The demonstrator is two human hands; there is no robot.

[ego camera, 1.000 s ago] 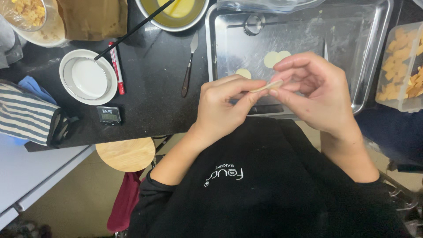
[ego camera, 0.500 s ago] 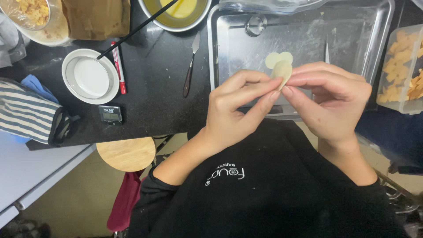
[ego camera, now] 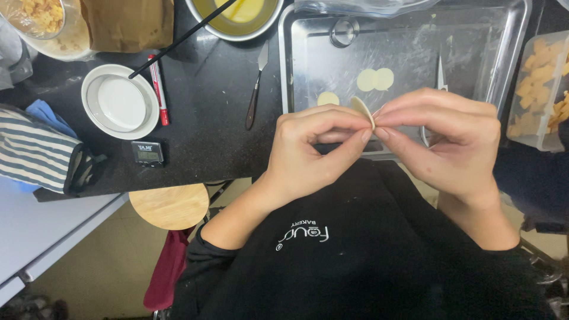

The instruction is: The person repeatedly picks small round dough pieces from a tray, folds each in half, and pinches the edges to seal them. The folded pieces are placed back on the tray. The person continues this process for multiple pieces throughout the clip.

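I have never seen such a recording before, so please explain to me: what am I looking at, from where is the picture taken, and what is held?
There is no machine here. A person wears a camera on the head, and it looks down at their own two bare hands and black apron.

The left hand and the right hand together pinch a thin, pale round dough disc between the fingertips, held above the edge of a metal tray.

In the tray lie more pale discs and a metal ring cutter. On the black worktop beside it lie a small palette knife, a red marker, a white dish, a small digital timer and a bowl of yellow liquid. At the right stands a clear box of golden pieces.
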